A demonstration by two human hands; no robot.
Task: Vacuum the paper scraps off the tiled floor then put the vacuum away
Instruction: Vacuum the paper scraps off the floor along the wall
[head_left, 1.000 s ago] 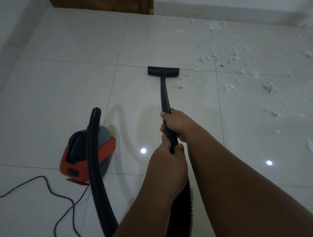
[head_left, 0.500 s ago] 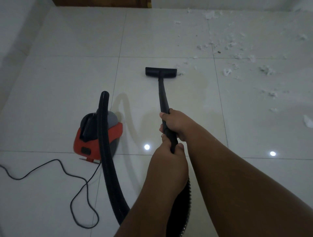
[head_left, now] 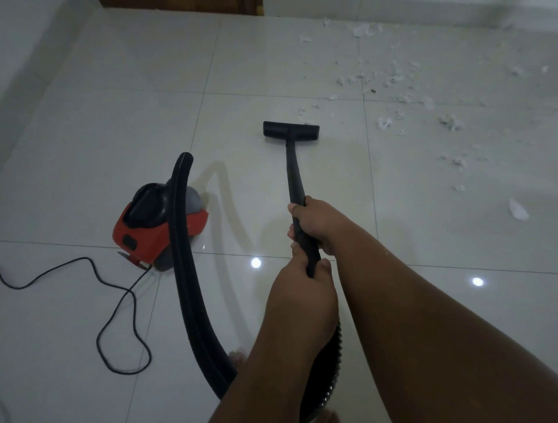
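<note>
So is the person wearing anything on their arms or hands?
Nothing worn shows in this view. The left hand and right hand are bare: no gloves, and no rings on the fingers that can be seen. The left forearm and right forearm are bare up to the picture's edge, with no sleeve, watch or bracelet in view.

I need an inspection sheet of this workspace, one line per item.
Surface: glossy pale tiled floor.
Job's things: paper scraps scattered far right; floor nozzle flat on the floor at their left edge; red vacuum canister at left, black hose arching from it.
Clutter: nothing seen.
Grippers: left hand and right hand both grip the wand, right farther along.
Cables: power cord looped on the floor near the canister.
Surroundings: white wall left; wood trim at top.
</note>
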